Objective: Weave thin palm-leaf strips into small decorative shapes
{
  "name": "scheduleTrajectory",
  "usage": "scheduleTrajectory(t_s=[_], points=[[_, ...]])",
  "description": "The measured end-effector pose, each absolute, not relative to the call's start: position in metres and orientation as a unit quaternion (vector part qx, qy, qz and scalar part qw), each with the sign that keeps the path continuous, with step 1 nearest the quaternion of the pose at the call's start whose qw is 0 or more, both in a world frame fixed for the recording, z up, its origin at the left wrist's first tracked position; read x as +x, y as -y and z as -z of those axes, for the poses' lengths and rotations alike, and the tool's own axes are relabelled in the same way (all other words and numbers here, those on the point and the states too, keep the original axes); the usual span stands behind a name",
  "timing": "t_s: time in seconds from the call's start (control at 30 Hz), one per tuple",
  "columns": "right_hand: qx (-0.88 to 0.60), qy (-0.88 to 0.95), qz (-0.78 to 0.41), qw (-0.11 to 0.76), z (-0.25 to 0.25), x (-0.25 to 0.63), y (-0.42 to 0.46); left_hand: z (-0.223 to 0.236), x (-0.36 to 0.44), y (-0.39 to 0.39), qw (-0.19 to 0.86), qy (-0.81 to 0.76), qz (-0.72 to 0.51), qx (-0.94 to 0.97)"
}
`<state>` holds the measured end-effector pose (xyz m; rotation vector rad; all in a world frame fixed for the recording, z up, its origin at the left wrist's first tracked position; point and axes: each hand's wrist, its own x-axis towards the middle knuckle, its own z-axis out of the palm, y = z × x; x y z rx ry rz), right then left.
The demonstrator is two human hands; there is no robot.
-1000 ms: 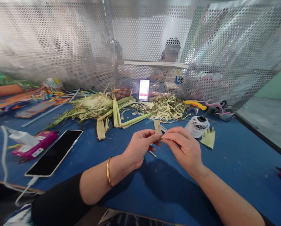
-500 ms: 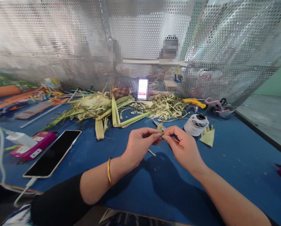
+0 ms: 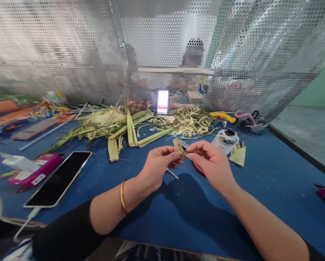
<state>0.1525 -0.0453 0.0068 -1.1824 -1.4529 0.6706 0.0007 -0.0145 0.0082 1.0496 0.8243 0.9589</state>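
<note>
Both my hands meet above the blue table point(image 3: 274, 181) and pinch one small pale-green leaf strip point(image 3: 178, 144). My left hand point(image 3: 158, 166) grips its lower end between thumb and fingers; a thin sliver point(image 3: 172, 174) sticks out below that hand. My right hand point(image 3: 213, 165) is closed on the strip's right side. A red handle point(image 3: 198, 168) shows under the right hand; whether the hand holds it I cannot tell. A spool of white thread point(image 3: 226, 137) and a folded leaf piece point(image 3: 238, 155) lie just beyond my right hand.
A heap of green leaves point(image 3: 110, 123) and pale shreds point(image 3: 189, 123) lies at the back. A black phone point(image 3: 59, 177) and pink box point(image 3: 33, 169) sit front left. Yellow tool point(image 3: 222, 116) and pink scissors point(image 3: 249, 119) are back right. Perforated metal screen point(image 3: 56, 54) rings the table; people sit behind it.
The leaf strip's free end has swung between my fingertips and now tilts up to the left. Both hands stayed in place, shifting only slightly.
</note>
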Motion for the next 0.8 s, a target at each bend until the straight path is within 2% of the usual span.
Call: scheduleTrajectory(t_s=[0.17,0.3,0.57,0.8], points=[[-0.448,0.729,-0.08,0.512,-0.005,0.154,0.047,-0.008,0.0,0.015,0.704,-0.361,-0.41,0.453],[-0.45,0.747,-0.008,0.489,-0.001,0.155,0.048,-0.008,0.0,0.017,0.715,-0.35,-0.405,0.45],[-0.46,0.756,0.055,0.463,0.004,0.156,0.045,-0.007,0.001,0.018,0.697,-0.349,-0.417,0.468],[-0.472,0.75,0.006,0.463,0.003,0.154,0.047,-0.008,0.001,0.019,0.689,-0.355,-0.433,0.46]])
